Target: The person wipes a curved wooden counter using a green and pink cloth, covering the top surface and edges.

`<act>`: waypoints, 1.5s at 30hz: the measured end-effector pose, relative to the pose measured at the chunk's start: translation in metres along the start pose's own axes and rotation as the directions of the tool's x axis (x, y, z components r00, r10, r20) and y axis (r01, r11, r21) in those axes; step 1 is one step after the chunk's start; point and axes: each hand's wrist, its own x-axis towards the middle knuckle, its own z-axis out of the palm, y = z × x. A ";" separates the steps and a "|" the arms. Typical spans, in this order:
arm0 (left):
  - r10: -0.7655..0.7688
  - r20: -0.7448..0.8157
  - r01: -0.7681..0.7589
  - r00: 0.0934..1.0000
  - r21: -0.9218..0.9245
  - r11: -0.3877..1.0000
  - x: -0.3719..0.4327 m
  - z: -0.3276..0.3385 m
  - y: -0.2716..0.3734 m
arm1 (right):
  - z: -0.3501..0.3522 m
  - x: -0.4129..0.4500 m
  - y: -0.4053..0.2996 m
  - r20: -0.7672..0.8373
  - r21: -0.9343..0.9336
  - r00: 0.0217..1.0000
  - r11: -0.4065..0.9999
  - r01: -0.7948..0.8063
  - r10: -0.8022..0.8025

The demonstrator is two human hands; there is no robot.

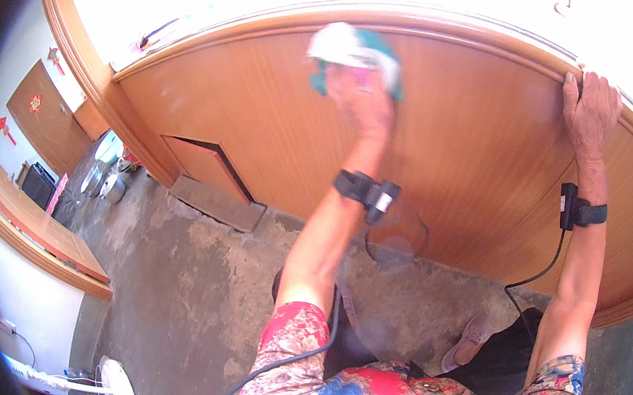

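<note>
My left hand (361, 101) holds a bunched white and green cloth (337, 43) against the upper part of a brown wood panel (283, 107). Both hand and cloth are blurred, and the cloth lies just under the moulded wooden ledge (239, 31). Further right, my right hand (593, 107) grips the edge of that ledge, with the thumb on the near side and the fingers over the top. Each wrist wears a black strap with a small box and a cable.
A small hatch (201, 158) stands ajar low in the panel, above a stone slab (217, 203). Metal pots (112, 188) sit on the concrete floor (159, 309) near a door (44, 117). At lower left is a white fan base (117, 390). Glare washes out the area beyond the ledge.
</note>
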 end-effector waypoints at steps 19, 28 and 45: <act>-0.018 -0.407 0.024 0.913 0.008 1.000 0.098 -0.010 -0.022 | 0.001 0.000 -0.005 -0.112 0.097 0.994 0.995 0.029 -0.019; 0.832 0.174 -0.850 0.527 0.117 0.514 0.042 0.041 0.100 | 0.009 -0.001 0.002 -0.159 0.119 0.987 0.993 0.026 -0.007; -0.070 0.694 -0.580 0.717 0.649 0.493 0.176 -0.003 0.055 | 0.002 0.004 -0.005 -0.208 0.075 0.978 0.997 0.020 -0.004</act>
